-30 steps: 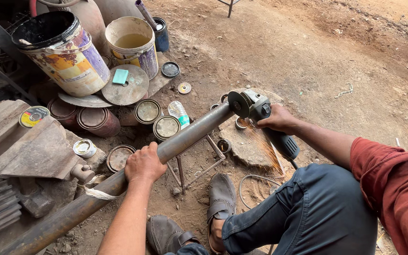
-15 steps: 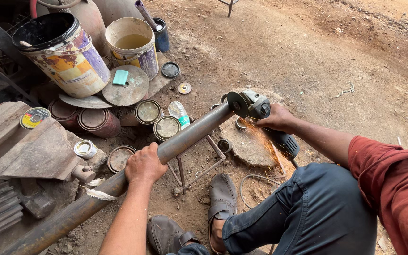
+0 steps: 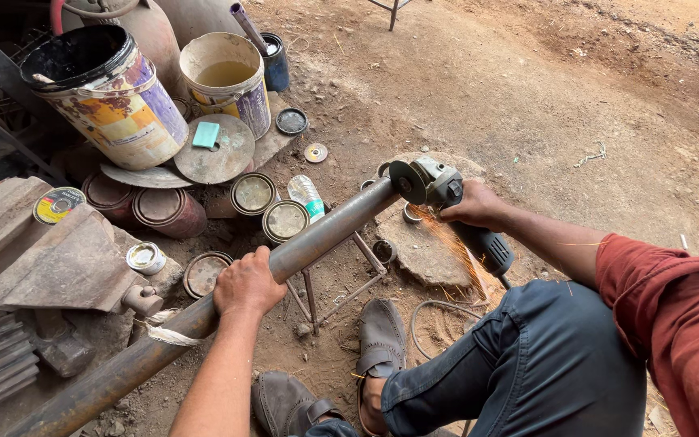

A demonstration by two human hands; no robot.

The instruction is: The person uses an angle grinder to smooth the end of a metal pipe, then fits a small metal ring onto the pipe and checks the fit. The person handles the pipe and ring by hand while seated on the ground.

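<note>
We cannot see the far lower end of the long steel pipe [image 3: 317, 239], which runs off the bottom left edge, and our right forearm is cut off by the frame. Sparks now spray thicker under the angle grinder [image 3: 446, 198] than a moment ago. Our left hand [image 3: 248, 283] is wrapped around the pipe on its small stand [image 3: 329, 287]; our right hand [image 3: 475, 206] clasps the grinder, disc at the pipe's end.

On the dirt floor there are two large paint-stained buckets [image 3: 111, 97] [image 3: 224, 77], one long rusty steel pipe [image 3: 317, 235], one grey angle grinder [image 3: 438, 184], one clear plastic bottle [image 3: 307, 197] and two brown slip-on shoes [image 3: 382, 336] [image 3: 285, 403].
</note>
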